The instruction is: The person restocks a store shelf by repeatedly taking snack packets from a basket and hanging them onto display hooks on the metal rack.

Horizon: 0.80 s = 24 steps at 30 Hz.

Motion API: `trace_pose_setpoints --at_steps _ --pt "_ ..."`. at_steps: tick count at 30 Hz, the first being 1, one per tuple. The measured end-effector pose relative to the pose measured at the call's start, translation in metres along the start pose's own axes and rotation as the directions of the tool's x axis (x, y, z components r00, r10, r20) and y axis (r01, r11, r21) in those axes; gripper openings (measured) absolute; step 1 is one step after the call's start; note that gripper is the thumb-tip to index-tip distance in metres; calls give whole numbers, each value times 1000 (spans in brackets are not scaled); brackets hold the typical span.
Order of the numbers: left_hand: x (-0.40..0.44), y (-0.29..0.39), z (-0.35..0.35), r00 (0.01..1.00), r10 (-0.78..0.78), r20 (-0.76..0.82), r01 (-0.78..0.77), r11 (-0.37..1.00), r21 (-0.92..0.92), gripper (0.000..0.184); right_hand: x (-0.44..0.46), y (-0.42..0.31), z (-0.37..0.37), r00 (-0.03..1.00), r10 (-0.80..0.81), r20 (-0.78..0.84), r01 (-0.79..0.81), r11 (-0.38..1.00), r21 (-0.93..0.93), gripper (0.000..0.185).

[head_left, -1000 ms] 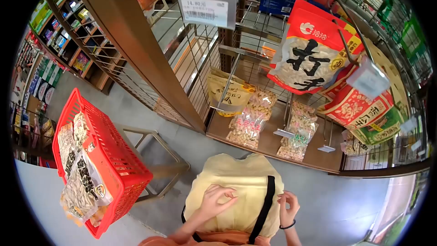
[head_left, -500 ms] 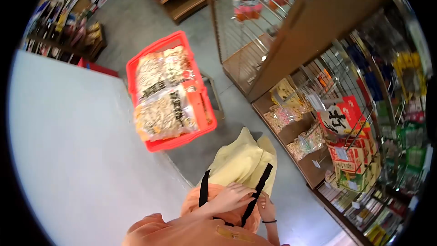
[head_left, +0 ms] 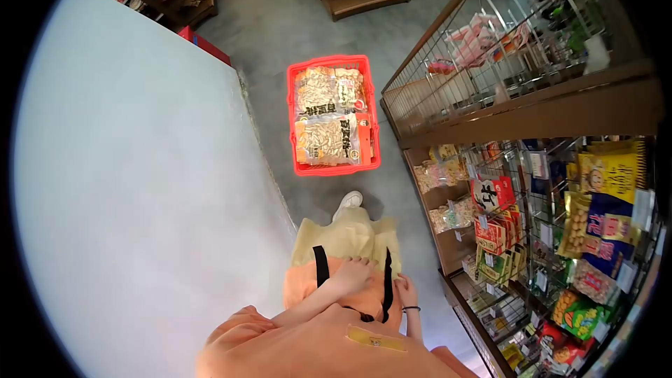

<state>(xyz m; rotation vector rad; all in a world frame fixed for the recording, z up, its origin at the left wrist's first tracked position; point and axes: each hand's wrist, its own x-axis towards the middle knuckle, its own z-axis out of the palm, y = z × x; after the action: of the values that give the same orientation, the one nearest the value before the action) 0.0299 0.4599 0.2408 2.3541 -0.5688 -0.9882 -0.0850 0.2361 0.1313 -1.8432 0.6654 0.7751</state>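
My left hand point(head_left: 355, 274) lies on the front of my orange garment, between two black straps point(head_left: 321, 266), fingers out and nothing visible in them. My right hand point(head_left: 406, 291), with a dark band at the wrist, hangs at the garment's right side, beside the other strap. Its fingers look loosely extended against the cloth; their tips are small and partly hidden. Ahead of me stands a red plastic basket point(head_left: 292, 141), out of reach of both hands. Clear bags of pale nuts or seeds point(head_left: 323, 141) with dark lettering fill it.
On the left is a large white surface point(head_left: 140, 189). A wire-and-wood shelf rack point(head_left: 518, 108) runs along the right, hung with snack packets point(head_left: 609, 175). Wooden shelves point(head_left: 367, 0) stand ahead beyond the grey floor point(head_left: 259, 35). A white shoe point(head_left: 352, 199) shows below the basket.
My view has turned, so the basket sits nearer the middle and looks upright. My left hand has moved off the right-hand strap onto the cloth. My right hand stays at the side.
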Motion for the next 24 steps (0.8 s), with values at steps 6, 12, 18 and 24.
trace_pose_setpoints --at_steps 6,12,18,24 --pt "1 7 -30 990 -68 -120 56 993 -100 43 3 -18 1 1000 4 3 -4 977 213 27" --pt "-8 -1 -28 949 40 -312 -12 996 90 39 31 12 4 995 -67 -79 81 976 202 27" --pt "-26 -11 0 964 183 -194 -146 971 188 36 -11 23 35 977 63 -206 13 937 348 29" --pt "-34 11 6 945 300 -130 -265 936 232 33 -26 52 49 960 84 -266 76 839 539 27"
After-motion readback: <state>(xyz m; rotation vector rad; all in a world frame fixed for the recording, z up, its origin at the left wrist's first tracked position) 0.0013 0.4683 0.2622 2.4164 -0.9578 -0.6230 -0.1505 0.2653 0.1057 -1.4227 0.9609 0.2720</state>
